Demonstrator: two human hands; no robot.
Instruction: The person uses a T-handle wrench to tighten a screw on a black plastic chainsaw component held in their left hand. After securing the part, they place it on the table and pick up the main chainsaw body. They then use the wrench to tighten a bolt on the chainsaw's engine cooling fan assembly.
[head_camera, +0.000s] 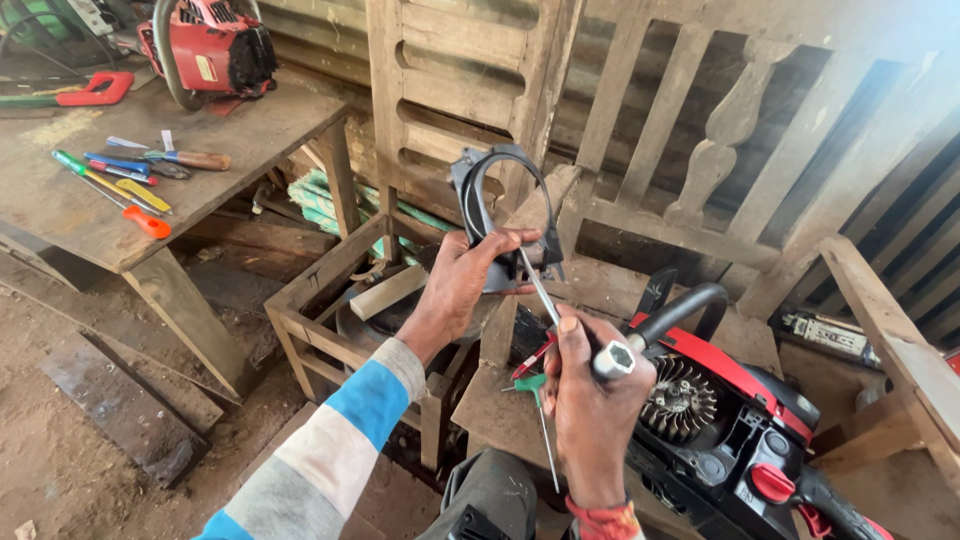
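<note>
Dusty workshop, cluttered wooden workbench (70, 215)

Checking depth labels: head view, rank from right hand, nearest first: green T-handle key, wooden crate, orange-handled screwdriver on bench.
From the right hand:
1. Green T-handle key, just left of it, hanging below.
2. Wooden crate, further left, on the floor.
3. Orange-handled screwdriver, far left on the bench.
</note>
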